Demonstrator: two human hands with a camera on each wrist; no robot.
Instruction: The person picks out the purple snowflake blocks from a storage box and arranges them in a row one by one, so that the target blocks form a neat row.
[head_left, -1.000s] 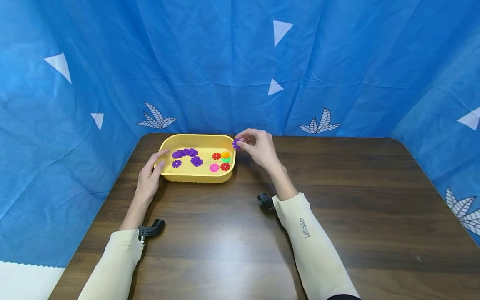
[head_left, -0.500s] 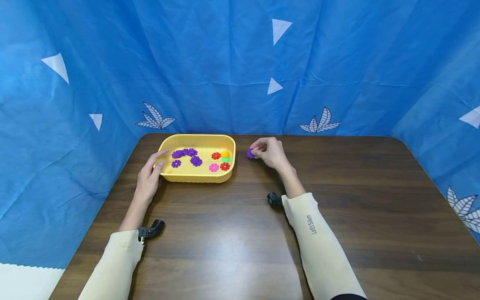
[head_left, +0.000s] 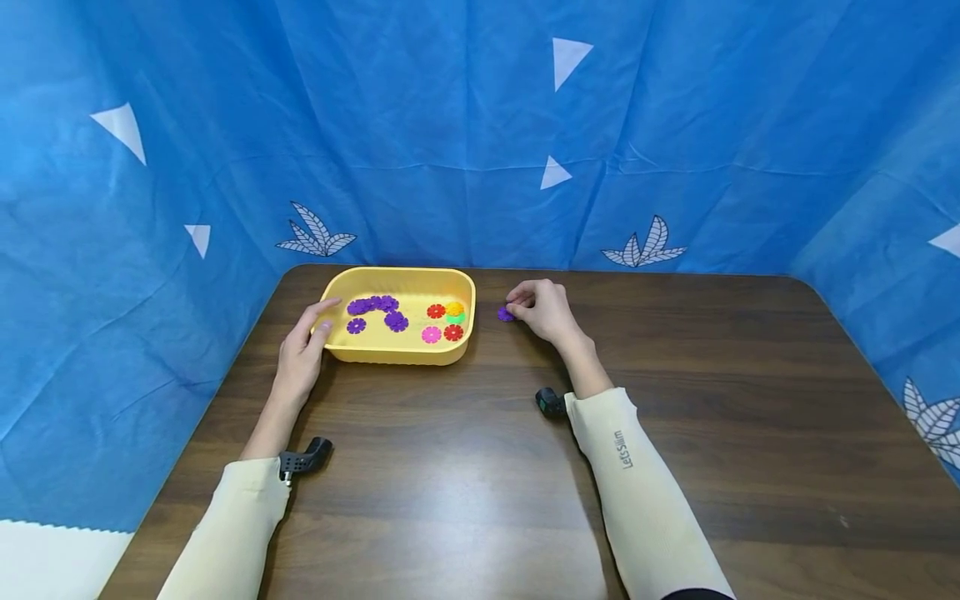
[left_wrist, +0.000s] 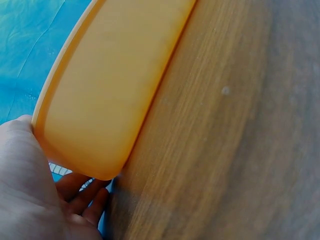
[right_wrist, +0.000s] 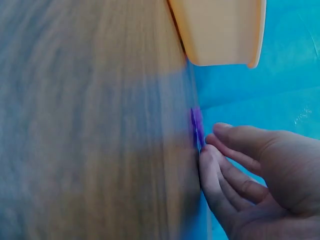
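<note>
The left hand (head_left: 302, 352) grips the left end of the yellow tray (head_left: 397, 356), with its thumb at the rim; in the left wrist view the fingers (left_wrist: 95, 197) bend around the tray's end (left_wrist: 100, 125). Right of the tray, a purple flower-shaped piece (head_left: 506, 314) lies on the table beside the fingertips of the right hand (head_left: 546, 312). In the right wrist view the thumb and index finger of the right hand (right_wrist: 255, 175) are slightly parted next to the purple piece (right_wrist: 196, 125), which appears layered. Whether a fingertip still touches it is hard to tell.
Inside the tray lie several purple pieces (head_left: 372, 305) to the left and, to the right, two red pieces (head_left: 453, 332), a pink (head_left: 431, 334), an orange (head_left: 454, 309) and a green one (head_left: 455, 319). A blue curtain (head_left: 465, 125) hangs behind the wooden table (head_left: 675, 375).
The right hand has moved right from the tray's right rim and down to the table with a purple piece, and its fingers have loosened. The left hand stays at the tray.
</note>
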